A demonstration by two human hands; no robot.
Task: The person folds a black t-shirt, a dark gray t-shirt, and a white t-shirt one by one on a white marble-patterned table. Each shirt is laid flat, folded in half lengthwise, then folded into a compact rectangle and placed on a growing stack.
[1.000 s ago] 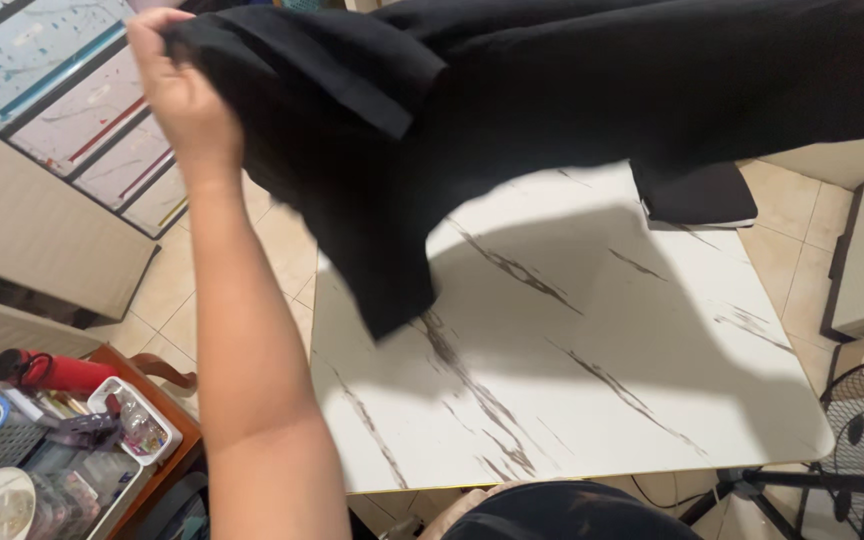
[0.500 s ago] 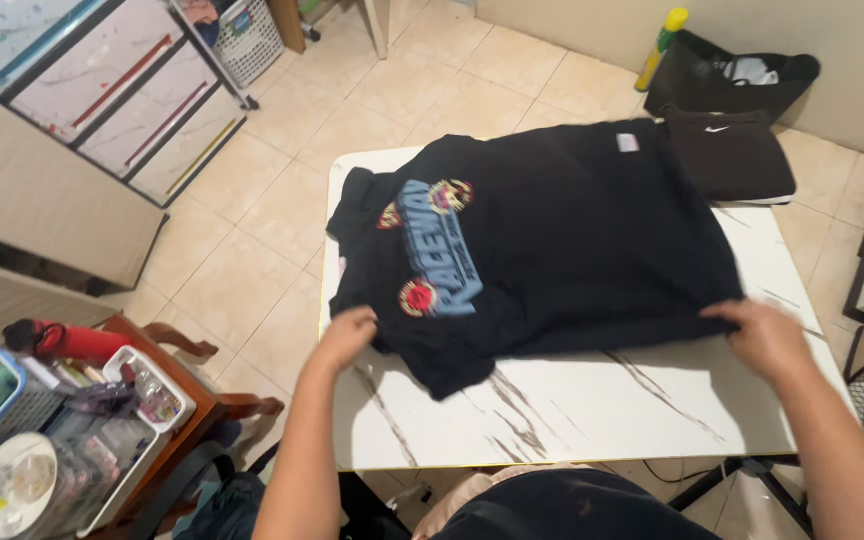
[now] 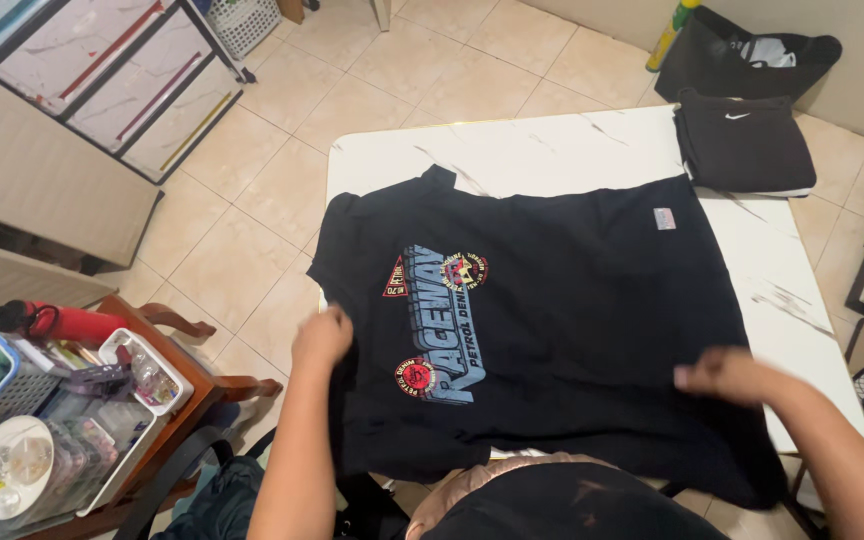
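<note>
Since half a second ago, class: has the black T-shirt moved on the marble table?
Yes. The black T-shirt has slid toward the person: the marble table shows bare at its far edge, and the shirt overhangs the near edge.

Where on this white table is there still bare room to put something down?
Bare marble on the table along the far edge beyond the black T-shirt, and a strip at the right edge below the folded black garment. The near side is covered by shirt and both hands.
</note>
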